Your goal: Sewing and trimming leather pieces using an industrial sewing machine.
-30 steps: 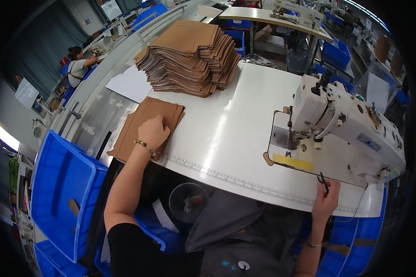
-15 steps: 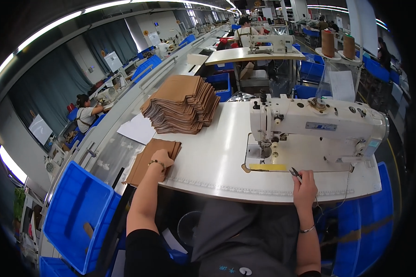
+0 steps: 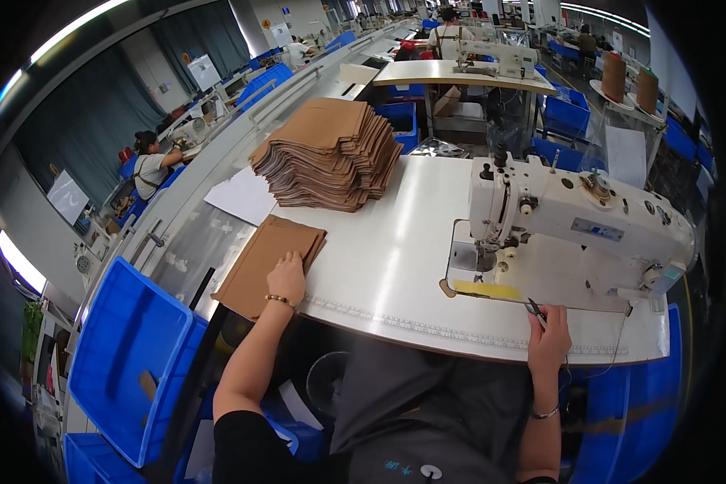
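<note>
My left hand (image 3: 286, 279) rests with bent, slightly spread fingers on a small flat pile of brown pieces (image 3: 250, 266) at the left front of the white tabletop (image 3: 379, 274). My right hand (image 3: 548, 335) holds small dark thread snips (image 3: 536, 313) at the table's front edge, just below the yellow strip (image 3: 486, 289) by the sewing machine (image 3: 581, 222). A tall, wavy stack of brown pieces (image 3: 323, 153) stands behind the small pile, with a white sheet (image 3: 234, 194) to its left.
Blue bins (image 3: 129, 355) sit left of and below the table. Thread cones (image 3: 611, 77) stand at back right. A co-worker (image 3: 152, 168) sits at a machine on the left; another person (image 3: 448, 36) works at a station behind.
The view has swung upward since a second ago, showing more of the room, and dipped slightly in the last half second. Both hands stay nearly in place, with small shifts of the left fingers.
</note>
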### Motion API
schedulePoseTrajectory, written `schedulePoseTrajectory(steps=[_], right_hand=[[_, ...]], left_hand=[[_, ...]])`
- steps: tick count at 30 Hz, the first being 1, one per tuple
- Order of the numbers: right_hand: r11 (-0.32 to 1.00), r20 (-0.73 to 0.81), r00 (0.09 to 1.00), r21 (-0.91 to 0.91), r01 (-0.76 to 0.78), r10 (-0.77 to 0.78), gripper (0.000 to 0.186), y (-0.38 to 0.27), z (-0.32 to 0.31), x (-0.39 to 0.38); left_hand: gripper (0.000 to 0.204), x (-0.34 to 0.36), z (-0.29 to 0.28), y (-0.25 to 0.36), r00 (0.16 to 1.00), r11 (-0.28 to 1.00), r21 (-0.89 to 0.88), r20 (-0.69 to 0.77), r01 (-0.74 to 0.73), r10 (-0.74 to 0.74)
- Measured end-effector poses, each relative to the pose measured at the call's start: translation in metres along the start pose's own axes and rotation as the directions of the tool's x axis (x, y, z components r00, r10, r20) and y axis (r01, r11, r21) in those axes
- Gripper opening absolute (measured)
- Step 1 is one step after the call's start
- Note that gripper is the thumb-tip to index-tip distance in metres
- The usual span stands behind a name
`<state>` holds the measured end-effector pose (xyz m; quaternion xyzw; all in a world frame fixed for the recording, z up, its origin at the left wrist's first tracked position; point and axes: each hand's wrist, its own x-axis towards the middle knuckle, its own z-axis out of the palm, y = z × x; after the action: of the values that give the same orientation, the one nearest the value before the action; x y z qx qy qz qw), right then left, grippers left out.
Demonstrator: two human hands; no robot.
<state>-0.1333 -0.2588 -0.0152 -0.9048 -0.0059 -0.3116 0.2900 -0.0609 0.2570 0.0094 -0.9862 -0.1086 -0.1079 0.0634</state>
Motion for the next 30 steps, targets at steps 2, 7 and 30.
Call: schedulePoseTrajectory(steps=[2, 7, 30], right_hand=[[0.999, 0.007, 0.999, 0.003, 0.033, -0.033, 0.017, -0.001, 0.000, 0.001], [1.000, 0.042, 0.999, 0.009, -0.018, 0.018, 0.016, -0.004, -0.001, 0.001], [0.996, 0.032, 0.996, 0.031, -0.078, 0.077, 0.029, -0.010, 0.001, 0.004]], left_hand=[[0.033, -0.006, 0.006, 0.004, 0.990, 0.999, 0.039, -0.137, -0.014, 0.020], [0.026, 0.013, -0.025, 0.009, 0.994, 0.996, -0.077, 0.110, 0.037, -0.028], [0.021, 0.254, -0.116, 0.104, 0.983, 0.988, 0.152, -0.186, 0.028, 0.001]])
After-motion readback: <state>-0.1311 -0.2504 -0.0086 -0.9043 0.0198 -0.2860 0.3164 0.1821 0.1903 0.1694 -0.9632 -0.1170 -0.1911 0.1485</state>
